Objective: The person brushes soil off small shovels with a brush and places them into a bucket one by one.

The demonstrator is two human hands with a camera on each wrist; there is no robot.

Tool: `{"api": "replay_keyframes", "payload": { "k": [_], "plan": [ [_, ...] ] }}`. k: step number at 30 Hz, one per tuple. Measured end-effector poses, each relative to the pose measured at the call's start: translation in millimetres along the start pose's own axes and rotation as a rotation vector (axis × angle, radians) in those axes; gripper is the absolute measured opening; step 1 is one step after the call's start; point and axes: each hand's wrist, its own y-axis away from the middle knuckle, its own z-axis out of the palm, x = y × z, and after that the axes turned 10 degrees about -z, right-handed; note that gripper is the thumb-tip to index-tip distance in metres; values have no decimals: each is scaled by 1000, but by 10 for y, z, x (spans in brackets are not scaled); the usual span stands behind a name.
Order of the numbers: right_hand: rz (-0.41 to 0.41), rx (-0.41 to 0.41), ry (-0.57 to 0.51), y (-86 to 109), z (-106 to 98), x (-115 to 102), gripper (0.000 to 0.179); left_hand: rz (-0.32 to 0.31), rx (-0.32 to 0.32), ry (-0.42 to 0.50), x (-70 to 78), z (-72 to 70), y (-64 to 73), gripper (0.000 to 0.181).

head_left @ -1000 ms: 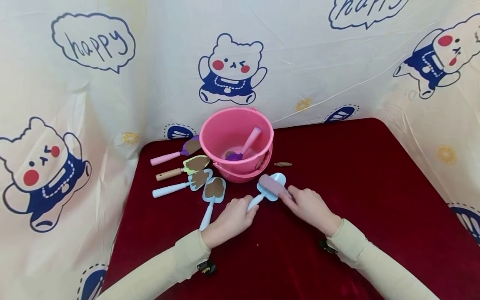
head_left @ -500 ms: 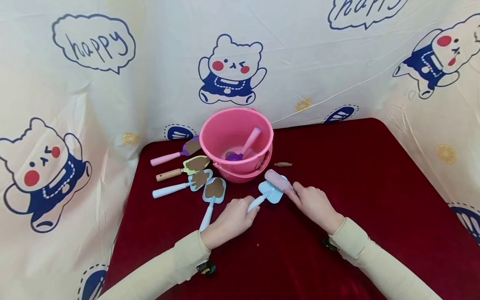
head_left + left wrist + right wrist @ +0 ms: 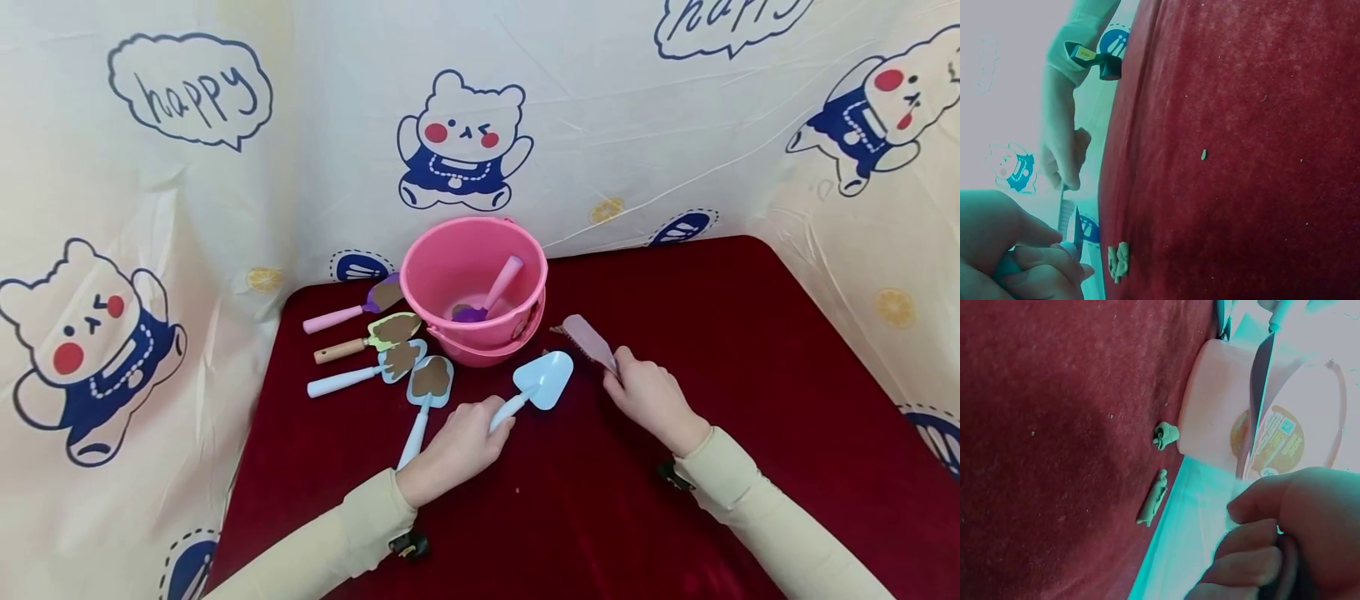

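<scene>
My left hand (image 3: 456,443) grips the handle of a light blue toy shovel (image 3: 546,379), its bare blade raised over the table in front of the bucket. In my right hand (image 3: 654,396) is a pale pink brush (image 3: 588,340) with bristles along one side, apart from the blade and to its right. Below the tools lie two small rolled brown clay-like lumps. The right wrist view shows one lump (image 3: 1165,435) close by the bucket and the longer lump (image 3: 1152,499) farther off. The tools overlap both lumps in the head view.
A pink bucket (image 3: 431,287) stands at the back, a purple shovel with a pink handle (image 3: 504,282) leaning inside. Left of it lie several toy shovels with brown stuff on their blades, including a green one (image 3: 394,329) and a blue one (image 3: 430,382). Dark red cloth (image 3: 750,350) covers the table.
The brush has moved off the blade, rightward and up, its bristled side turning. The shovel has tilted. A second brown lump now shows on the table beside the bucket.
</scene>
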Motion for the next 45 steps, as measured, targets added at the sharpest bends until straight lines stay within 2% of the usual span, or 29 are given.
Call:
{"api": "replay_keyframes", "payload": {
  "k": [4, 10, 16, 19, 23, 28, 34, 36, 41, 43, 45],
  "plan": [
    [11, -54, -26, 1, 3, 15, 16, 12, 12, 1, 6, -15, -2, 11],
    [-8, -105, -21, -10, 28, -11, 21, 24, 30, 12, 22, -24, -14, 12],
    [-66, -74, -4, -30, 47, -56, 36, 33, 41, 7, 41, -35, -27, 12],
    [-71, -84, 20, -31, 67, -77, 35, 39, 49, 1, 56, -44, -44, 12],
    [-64, -143, 58, -20, 126, -118, 29, 44, 57, -9, 82, -58, -62, 12],
    [-75, -205, 65, -7, 189, -177, 34, 43, 68, -26, 119, -64, -68, 15],
    [-177, -193, 34, 29, 221, -229, 38, 76, 102, -53, 114, -12, -72, 17],
    [-163, -179, 20, 41, 209, -215, 37, 89, 101, -63, 107, 9, -66, 16],
    [-51, -95, 29, 50, 156, -135, 35, 81, 83, -70, 95, 35, -48, 16],
    [-50, -90, 33, 49, 156, -128, 35, 81, 89, -69, 101, 32, -50, 16],
    [-85, -115, 28, 54, 176, -144, 35, 90, 101, -65, 114, 31, -59, 17]
  ]
}}
